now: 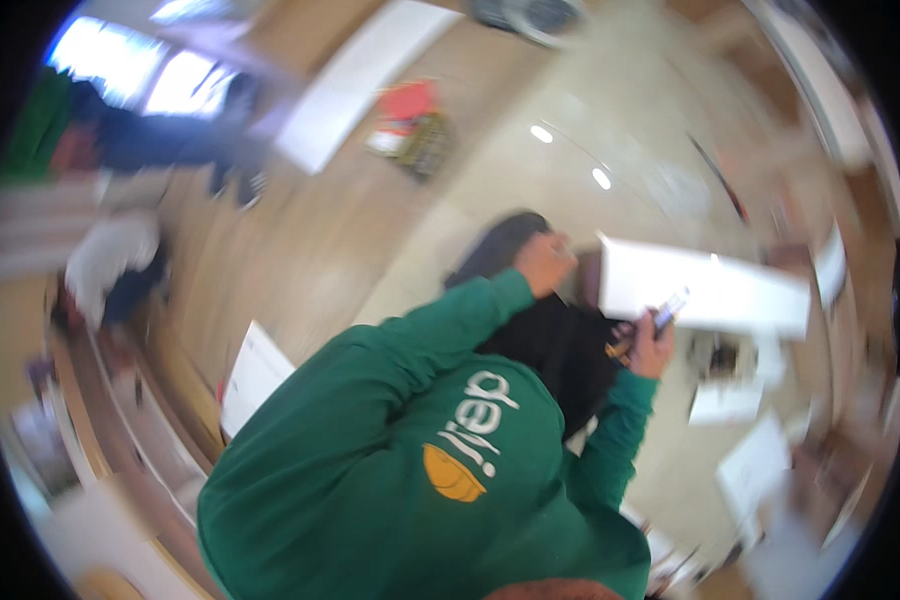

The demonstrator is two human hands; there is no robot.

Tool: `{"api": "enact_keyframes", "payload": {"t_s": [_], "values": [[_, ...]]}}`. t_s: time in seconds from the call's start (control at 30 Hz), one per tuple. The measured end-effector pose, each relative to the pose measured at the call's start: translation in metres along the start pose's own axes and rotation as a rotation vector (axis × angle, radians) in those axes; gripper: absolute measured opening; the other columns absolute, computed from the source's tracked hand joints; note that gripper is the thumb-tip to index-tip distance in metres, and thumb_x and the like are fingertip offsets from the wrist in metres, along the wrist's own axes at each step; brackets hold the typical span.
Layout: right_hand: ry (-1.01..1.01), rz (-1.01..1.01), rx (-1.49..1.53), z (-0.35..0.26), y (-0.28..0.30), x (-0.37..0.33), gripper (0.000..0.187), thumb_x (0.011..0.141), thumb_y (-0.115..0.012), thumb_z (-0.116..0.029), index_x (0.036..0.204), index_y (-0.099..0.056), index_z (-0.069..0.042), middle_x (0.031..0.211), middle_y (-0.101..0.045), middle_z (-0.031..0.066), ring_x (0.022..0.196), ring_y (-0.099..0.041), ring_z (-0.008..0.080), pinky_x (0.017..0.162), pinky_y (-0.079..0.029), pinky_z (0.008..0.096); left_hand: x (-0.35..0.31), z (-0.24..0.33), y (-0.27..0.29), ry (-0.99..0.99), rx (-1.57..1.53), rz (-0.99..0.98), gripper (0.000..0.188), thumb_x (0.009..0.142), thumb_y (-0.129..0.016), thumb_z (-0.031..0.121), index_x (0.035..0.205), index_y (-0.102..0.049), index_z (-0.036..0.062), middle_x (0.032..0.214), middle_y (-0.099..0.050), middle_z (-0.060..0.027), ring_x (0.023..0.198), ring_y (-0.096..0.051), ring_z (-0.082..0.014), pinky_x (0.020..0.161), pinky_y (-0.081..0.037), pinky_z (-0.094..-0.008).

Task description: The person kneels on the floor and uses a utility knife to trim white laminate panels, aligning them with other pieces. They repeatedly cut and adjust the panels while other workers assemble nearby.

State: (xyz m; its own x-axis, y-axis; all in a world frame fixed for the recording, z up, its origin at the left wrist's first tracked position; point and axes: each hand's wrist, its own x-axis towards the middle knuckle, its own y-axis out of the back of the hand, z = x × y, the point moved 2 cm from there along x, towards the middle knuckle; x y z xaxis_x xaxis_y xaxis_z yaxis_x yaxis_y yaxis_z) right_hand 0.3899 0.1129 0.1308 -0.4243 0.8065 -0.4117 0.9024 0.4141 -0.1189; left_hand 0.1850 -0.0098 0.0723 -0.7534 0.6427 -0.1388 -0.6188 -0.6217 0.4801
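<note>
Handheld tool point(666, 314) in right grip point(651, 348); pale end point(678, 300) protruding

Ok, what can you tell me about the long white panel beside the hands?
The long white panel looks flat and smooth, roughly rectangular, with fairly straight edges; its material cannot be told for sure. It stretches rightward from near the left hand, slanting slightly downward in the picture. The right hand holds a slim object that overlaps the panel's lower edge in view; contact is unclear. Blur hides finer detail.
</note>
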Motion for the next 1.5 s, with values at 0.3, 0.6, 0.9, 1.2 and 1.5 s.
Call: {"api": "enact_keyframes", "payload": {"t_s": [0.3, 0.6, 0.9, 1.2, 1.5], "values": [[0.017, -0.080, -0.647, 0.031, -0.015, 0.091, 0.026, 0.083, -0.071, -0.017, 0.085, -0.051, -0.002, 0.058, -0.051, 0.0045, 0.041, -0.047, 0.0126, 0.036, -0.041, 0.0293, -0.039, -0.081, 0.086, 0.300, -0.245, 0.249, 0.022, 0.081, -0.066, 0.026, 0.086, -0.069, 0.0052, 0.088, -0.068, -0.0158, 0.084, -0.065, -0.0317, 0.076, -0.051, -0.0417], [0.052, -0.101, -0.853, 0.017, -0.021, 0.095, 0.051, 0.073, -0.082, -0.023, 0.107, -0.056, 0.006, 0.079, -0.062, 0.0105, 0.051, -0.055, 0.0159, 0.041, -0.046, 0.0305, -0.052, -0.071, 0.082, 0.396, -0.346, 0.312, 0.023, 0.083, -0.063, 0.027, 0.091, -0.066, 0.0063, 0.091, -0.068, -0.0140, 0.090, -0.064, -0.0314, 0.078, -0.050, -0.0410], [0.193, -0.063, -1.111, 0.023, -0.020, 0.115, 0.070, 0.066, -0.086, -0.032, 0.114, -0.056, 0.010, 0.096, -0.066, 0.0199, 0.070, -0.066, 0.0266, 0.056, -0.055, 0.0351, -0.061, -0.054, 0.087, 0.285, -0.302, 0.184, 0.024, 0.085, -0.063, 0.028, 0.097, -0.066, 0.0069, 0.093, -0.068, -0.0122, 0.089, -0.065, -0.0298, 0.078, -0.050, -0.0401], [0.049, -0.011, -1.193, 0.010, -0.035, 0.094, 0.071, 0.067, -0.084, -0.033, 0.119, -0.055, 0.006, 0.104, -0.066, 0.0200, 0.091, -0.066, 0.0321, 0.081, -0.053, 0.0404, -0.062, -0.067, 0.079, 0.332, -0.265, 0.342, 0.019, 0.085, -0.061, 0.024, 0.095, -0.064, 0.0076, 0.093, -0.066, -0.0140, 0.089, -0.063, -0.0327, 0.077, -0.050, -0.0424], [0.153, -0.110, -1.143, 0.012, -0.036, 0.100, 0.063, 0.071, -0.082, -0.030, 0.114, -0.055, 0.007, 0.092, -0.066, 0.0174, 0.066, -0.064, 0.0255, 0.057, -0.053, 0.0361, -0.057, -0.072, 0.073, 0.261, -0.170, 0.387, 0.020, 0.086, -0.059, 0.024, 0.097, -0.063, 0.0072, 0.094, -0.065, -0.0135, 0.089, -0.062, -0.0324, 0.077, -0.050, -0.0422]]}}
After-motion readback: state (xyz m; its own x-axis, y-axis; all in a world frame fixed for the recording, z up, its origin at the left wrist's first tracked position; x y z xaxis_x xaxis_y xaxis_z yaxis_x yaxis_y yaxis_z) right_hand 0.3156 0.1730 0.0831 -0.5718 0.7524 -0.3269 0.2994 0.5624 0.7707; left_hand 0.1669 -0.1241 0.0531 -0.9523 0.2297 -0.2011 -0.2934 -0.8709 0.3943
